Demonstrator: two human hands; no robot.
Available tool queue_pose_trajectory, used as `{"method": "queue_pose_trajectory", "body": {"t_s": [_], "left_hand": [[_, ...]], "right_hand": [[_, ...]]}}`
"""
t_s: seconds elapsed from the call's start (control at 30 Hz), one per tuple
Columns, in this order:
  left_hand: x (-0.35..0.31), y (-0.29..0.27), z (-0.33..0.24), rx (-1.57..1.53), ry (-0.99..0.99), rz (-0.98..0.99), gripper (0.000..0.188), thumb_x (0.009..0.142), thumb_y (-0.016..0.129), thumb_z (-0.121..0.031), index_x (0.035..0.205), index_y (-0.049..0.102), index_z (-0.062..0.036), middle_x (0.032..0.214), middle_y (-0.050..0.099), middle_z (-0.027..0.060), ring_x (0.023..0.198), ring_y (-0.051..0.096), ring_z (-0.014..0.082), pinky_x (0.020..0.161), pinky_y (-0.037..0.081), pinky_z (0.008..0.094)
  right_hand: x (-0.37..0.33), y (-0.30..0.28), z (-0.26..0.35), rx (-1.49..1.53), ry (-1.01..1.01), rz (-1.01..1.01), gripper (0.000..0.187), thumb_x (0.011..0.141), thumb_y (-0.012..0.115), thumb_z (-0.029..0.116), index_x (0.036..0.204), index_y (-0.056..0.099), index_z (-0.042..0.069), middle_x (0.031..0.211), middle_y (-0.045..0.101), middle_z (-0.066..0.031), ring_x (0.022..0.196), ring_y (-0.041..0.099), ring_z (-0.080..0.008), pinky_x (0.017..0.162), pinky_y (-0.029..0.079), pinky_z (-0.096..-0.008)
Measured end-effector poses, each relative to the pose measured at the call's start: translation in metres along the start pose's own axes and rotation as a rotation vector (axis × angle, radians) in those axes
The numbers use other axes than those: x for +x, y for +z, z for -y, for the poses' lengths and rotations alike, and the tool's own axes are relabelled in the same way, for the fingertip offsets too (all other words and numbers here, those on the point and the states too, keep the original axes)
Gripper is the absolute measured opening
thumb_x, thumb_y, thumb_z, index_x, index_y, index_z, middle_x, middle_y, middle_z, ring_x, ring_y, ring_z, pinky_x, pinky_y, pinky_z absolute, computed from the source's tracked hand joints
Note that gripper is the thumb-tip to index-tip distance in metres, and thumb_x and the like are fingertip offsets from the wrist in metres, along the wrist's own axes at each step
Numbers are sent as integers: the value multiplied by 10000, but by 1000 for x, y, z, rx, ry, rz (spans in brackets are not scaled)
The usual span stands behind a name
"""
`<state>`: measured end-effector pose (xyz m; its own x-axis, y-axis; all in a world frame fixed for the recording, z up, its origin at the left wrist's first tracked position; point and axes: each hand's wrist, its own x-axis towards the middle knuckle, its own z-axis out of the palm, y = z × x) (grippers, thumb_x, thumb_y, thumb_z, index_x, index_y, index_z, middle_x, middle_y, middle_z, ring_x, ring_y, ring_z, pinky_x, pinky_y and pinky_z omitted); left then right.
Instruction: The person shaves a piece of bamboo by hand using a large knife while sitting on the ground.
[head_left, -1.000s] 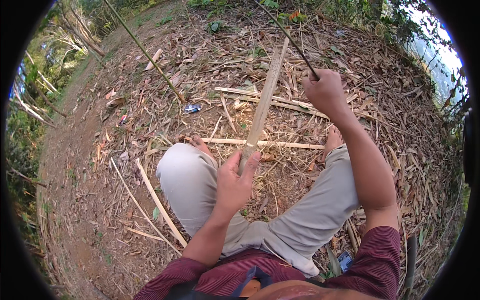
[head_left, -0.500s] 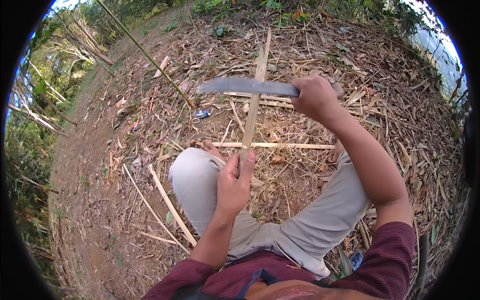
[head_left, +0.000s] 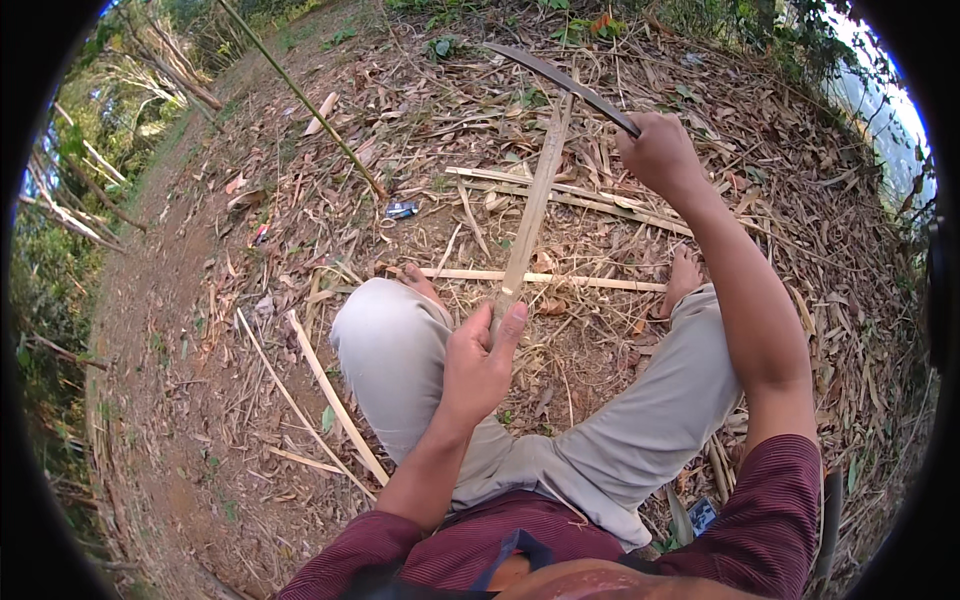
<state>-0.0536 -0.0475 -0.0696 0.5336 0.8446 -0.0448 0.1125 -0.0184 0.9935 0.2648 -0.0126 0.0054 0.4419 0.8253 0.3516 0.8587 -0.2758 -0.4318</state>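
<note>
My left hand (head_left: 478, 362) grips the near end of a long pale bamboo strip (head_left: 538, 200), thumb on top, and the strip points away from me, leaning slightly right. In my right hand (head_left: 657, 152) is a machete (head_left: 565, 82), held by its handle, which the fingers hide. Its long, dark, slightly curved blade reaches to the far left and lies across the strip's far end. Whether the blade touches the strip I cannot tell.
Between my feet lies a split strip (head_left: 560, 279). More strips (head_left: 570, 192) are heaped beyond it, and others (head_left: 335, 395) rest left of my knee. A thin green pole (head_left: 300, 118) slants up at far left. A small blue packet (head_left: 401, 210) lies among dry leaves.
The machete has moved away from me along the strip, from its middle part to its far end, and its blade has tilted. The strip leans a little more to the right.
</note>
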Motion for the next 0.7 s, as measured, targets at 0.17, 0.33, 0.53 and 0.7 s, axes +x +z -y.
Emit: {"method": "queue_pose_trajectory", "body": {"t_s": [0.17, 0.33, 0.53, 0.7], "left_hand": [[-1, 4, -6, -59, -42, 10, 309, 1011, 578, -343, 952, 602, -40, 615, 395, -103, 526, 304, -13, 450, 209, 220], [-4, 3, -12, -134, -40, 41, 298, 1016, 570, -340, 948, 597, -51, 610, 397, -107, 514, 296, -12, 446, 203, 214], [6, -15, -19, -195, -77, 86, 358, 1045, 471, -396, 905, 536, -73, 540, 359, -79, 401, 299, 11, 373, 248, 186], [5, -31, -58, -104, -34, 142, 554, 1052, 315, -521, 938, 536, -26, 574, 395, -33, 384, 296, 20, 355, 252, 183]], "right_hand": [[-41, 11, 32, -75, -295, 112, 164, 819, 610, 167, 799, 690, 25, 773, 687, -180, 714, 663, -363, 749, 534, -476], [28, 4, -46, -37, 123, -153, 204, 810, 638, 192, 715, 652, 13, 752, 687, -191, 708, 673, -347, 699, 542, -440], [-3, 17, -49, 263, 273, -163, 352, 784, 724, 289, 652, 595, -11, 630, 637, -155, 611, 634, -289, 644, 512, -385], [-7, 20, -22, 309, 187, -46, 325, 816, 703, 257, 674, 606, -20, 604, 612, -168, 584, 615, -289, 621, 496, -397]]}}
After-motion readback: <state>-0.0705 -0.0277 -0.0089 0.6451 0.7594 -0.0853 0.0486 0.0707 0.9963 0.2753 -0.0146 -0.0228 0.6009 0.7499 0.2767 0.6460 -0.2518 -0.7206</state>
